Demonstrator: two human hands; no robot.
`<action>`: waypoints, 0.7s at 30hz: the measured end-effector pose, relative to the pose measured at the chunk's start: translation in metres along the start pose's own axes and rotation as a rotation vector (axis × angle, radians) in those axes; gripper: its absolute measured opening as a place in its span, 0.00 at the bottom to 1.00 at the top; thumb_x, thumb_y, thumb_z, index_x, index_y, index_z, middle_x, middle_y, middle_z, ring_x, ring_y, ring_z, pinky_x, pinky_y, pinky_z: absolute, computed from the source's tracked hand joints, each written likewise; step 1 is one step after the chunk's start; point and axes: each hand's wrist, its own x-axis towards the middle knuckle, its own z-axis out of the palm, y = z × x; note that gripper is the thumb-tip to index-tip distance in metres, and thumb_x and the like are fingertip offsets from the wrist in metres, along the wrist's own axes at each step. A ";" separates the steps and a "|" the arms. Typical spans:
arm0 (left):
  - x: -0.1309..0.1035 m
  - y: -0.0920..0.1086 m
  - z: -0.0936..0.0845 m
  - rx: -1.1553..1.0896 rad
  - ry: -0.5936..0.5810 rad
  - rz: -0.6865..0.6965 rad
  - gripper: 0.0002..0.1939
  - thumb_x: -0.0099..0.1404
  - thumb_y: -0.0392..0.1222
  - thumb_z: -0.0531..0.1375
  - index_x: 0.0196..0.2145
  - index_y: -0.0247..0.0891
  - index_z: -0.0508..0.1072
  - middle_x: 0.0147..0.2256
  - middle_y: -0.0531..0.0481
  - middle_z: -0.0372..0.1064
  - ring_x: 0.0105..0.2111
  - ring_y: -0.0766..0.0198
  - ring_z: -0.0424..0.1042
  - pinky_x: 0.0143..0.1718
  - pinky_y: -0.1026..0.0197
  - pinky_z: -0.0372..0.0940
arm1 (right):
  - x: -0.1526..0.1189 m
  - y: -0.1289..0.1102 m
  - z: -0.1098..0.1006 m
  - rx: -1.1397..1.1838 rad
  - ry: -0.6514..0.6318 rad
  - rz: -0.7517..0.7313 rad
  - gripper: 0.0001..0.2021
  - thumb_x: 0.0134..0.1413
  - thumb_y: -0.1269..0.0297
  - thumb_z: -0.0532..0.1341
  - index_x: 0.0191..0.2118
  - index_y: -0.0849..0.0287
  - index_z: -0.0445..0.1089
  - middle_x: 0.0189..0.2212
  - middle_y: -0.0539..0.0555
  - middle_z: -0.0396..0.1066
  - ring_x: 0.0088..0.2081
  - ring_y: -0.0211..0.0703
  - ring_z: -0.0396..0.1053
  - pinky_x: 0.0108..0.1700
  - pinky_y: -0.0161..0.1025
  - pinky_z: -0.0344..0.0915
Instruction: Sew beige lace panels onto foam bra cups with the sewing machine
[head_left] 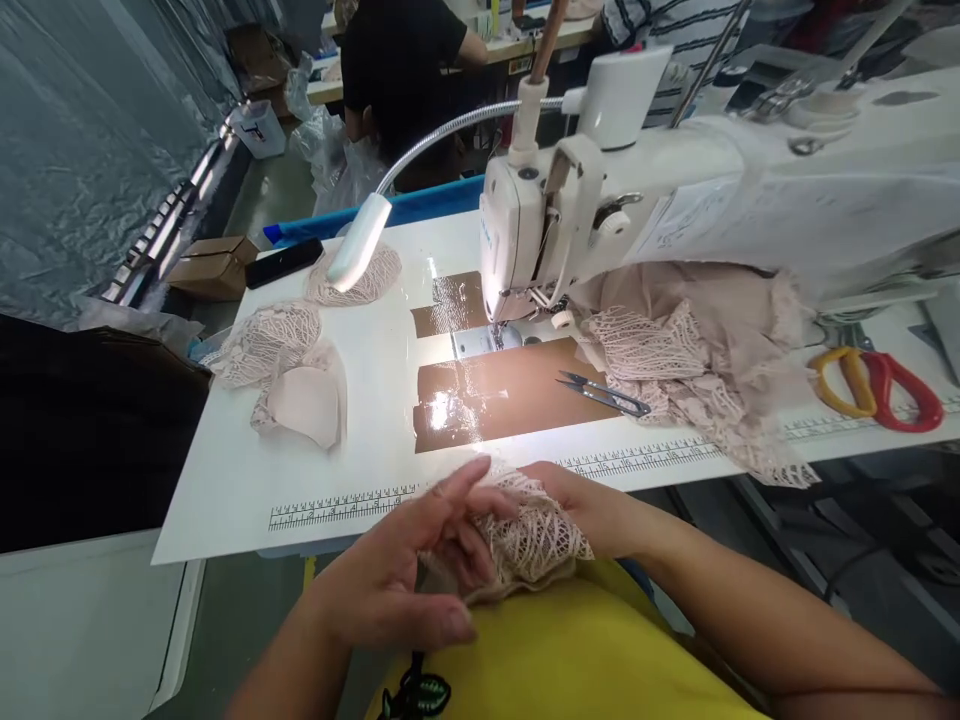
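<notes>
The only view looks from the wearer's head, forward and steeply down over the yellow top (pixel 592 650), which lies on the near side of the fingers (pixel 466 480). These are close to the lens, low and near mid-frame. Past them the worktop (pixel 379 400) slants away; the sewing machine (pixel 517 225) rises beyond, to their right, and another person (pixel 394 70) shows farther off.

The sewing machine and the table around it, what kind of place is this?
Probably a garment workshop: an industrial-looking sewing machine, lace pieces on the table, and another person at a table behind.
</notes>
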 end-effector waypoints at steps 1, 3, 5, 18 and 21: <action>0.004 0.000 0.000 0.107 0.080 -0.006 0.44 0.58 0.50 0.64 0.65 0.53 0.45 0.60 0.41 0.54 0.41 0.60 0.69 0.40 0.58 0.67 | 0.001 0.003 0.002 0.050 -0.041 -0.004 0.14 0.54 0.54 0.60 0.28 0.61 0.68 0.27 0.49 0.67 0.31 0.38 0.64 0.36 0.35 0.63; 0.011 -0.003 -0.004 0.278 0.199 -0.021 0.45 0.55 0.45 0.67 0.64 0.52 0.49 0.60 0.42 0.53 0.46 0.57 0.65 0.46 0.56 0.64 | 0.002 0.007 0.005 0.096 -0.040 -0.017 0.14 0.52 0.55 0.62 0.26 0.61 0.67 0.26 0.48 0.65 0.31 0.37 0.62 0.36 0.35 0.62; 0.016 -0.009 -0.011 0.256 0.174 -0.085 0.42 0.54 0.45 0.67 0.63 0.47 0.54 0.56 0.42 0.57 0.50 0.53 0.62 0.51 0.53 0.61 | 0.001 0.008 0.005 0.143 -0.012 -0.008 0.14 0.50 0.56 0.64 0.26 0.61 0.66 0.27 0.48 0.64 0.30 0.36 0.61 0.35 0.34 0.62; 0.017 -0.016 -0.011 -0.108 0.130 -0.249 0.12 0.64 0.46 0.57 0.32 0.32 0.69 0.27 0.51 0.58 0.28 0.67 0.58 0.30 0.64 0.57 | -0.002 0.015 0.001 0.218 0.430 0.002 0.35 0.52 0.59 0.65 0.62 0.55 0.52 0.30 0.49 0.69 0.29 0.36 0.66 0.32 0.33 0.63; 0.020 -0.018 -0.010 -0.107 0.167 -0.232 0.12 0.64 0.46 0.58 0.32 0.32 0.69 0.27 0.51 0.58 0.28 0.67 0.58 0.30 0.65 0.56 | -0.001 0.013 -0.006 0.148 0.406 -0.035 0.18 0.56 0.52 0.59 0.46 0.59 0.68 0.35 0.53 0.69 0.34 0.39 0.66 0.37 0.35 0.63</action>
